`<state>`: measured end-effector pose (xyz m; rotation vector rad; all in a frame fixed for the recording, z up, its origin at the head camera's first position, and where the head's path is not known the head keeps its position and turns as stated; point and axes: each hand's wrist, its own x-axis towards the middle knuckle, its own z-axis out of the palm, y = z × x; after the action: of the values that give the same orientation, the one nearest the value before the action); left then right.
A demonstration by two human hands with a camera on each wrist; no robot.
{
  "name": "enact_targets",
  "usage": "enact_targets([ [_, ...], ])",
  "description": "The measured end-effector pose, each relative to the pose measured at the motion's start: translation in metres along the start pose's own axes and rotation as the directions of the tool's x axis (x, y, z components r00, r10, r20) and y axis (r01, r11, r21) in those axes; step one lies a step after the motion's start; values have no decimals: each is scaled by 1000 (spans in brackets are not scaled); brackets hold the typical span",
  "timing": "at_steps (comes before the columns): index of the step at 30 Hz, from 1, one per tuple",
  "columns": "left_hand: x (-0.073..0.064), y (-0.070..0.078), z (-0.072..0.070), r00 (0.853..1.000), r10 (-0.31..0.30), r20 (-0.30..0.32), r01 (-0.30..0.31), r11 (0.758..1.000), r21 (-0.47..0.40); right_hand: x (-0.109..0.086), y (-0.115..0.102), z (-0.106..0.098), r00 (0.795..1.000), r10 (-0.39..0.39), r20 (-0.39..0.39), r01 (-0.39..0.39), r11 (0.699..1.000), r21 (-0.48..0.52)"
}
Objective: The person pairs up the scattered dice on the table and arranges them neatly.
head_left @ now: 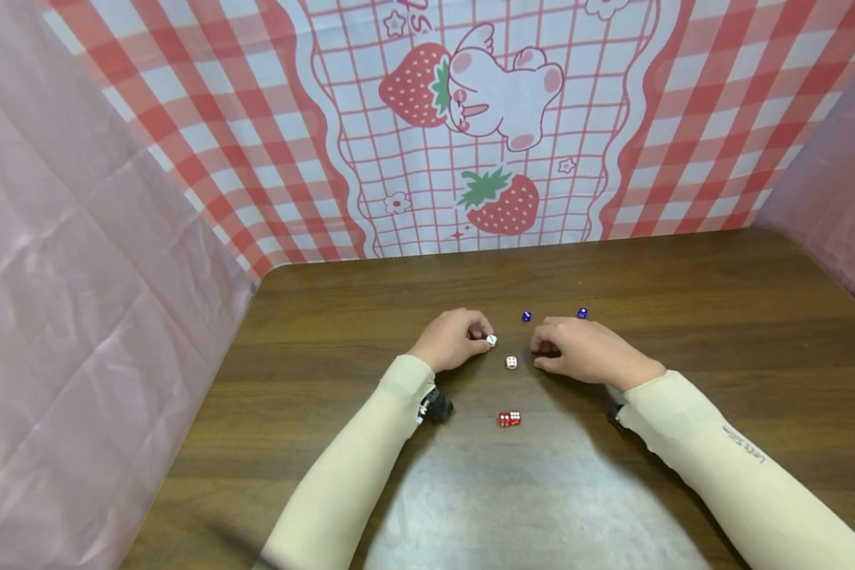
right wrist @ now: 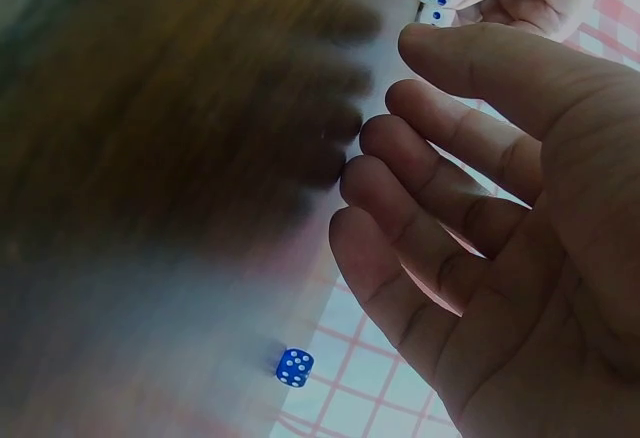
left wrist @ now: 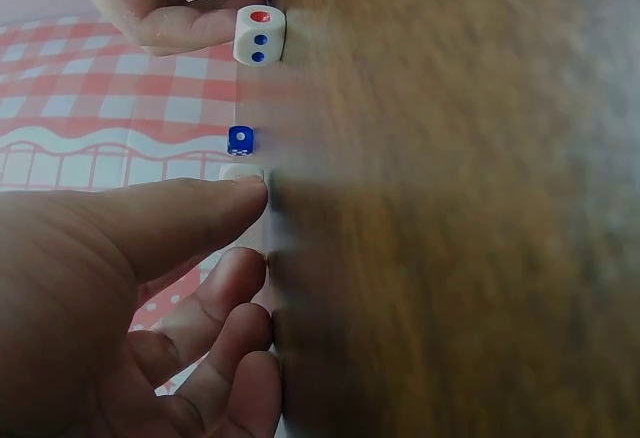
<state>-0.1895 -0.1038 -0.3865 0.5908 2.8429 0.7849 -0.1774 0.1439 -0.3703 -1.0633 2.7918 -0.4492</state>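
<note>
My left hand (head_left: 456, 339) pinches a white die (head_left: 492, 341) between thumb and fingertips, low at the tabletop. In the left wrist view the thumb covers most of this white die (left wrist: 238, 171). A second white die (head_left: 511, 362) lies between the two hands, nearer to me. It shows a red pip on top in the left wrist view. My right hand (head_left: 584, 350) rests with loosely bent fingers and holds nothing. Its fingertips (right wrist: 362, 180) are at the table surface. One blue die (head_left: 583, 313) lies just beyond the right hand, another blue die (head_left: 526, 316) between and beyond both hands.
Two red dice (head_left: 509, 419) lie side by side on the wooden table (head_left: 313, 427), closer to me than the hands. A checked strawberry-print cloth (head_left: 427, 190) hangs along the table's back edge. Pink cloth (head_left: 100, 285) hangs on the left, and more on the right.
</note>
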Motion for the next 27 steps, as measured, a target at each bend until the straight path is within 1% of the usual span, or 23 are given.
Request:
enact_targets([
  [10,-10,3,-1,1000,13,6,-13,1000,-4,-3,1,1,1000,10,5,-10,1000,-4],
  [19,-20,9,-2,1000,9,27,-10,1000,23,-6,2,0,1000,14,7,-14,1000,-12],
  [27,-24,12,-1,999,6,44,-7,1000,24,-8,0,-2,1000,18,11,-18,1000,-25],
])
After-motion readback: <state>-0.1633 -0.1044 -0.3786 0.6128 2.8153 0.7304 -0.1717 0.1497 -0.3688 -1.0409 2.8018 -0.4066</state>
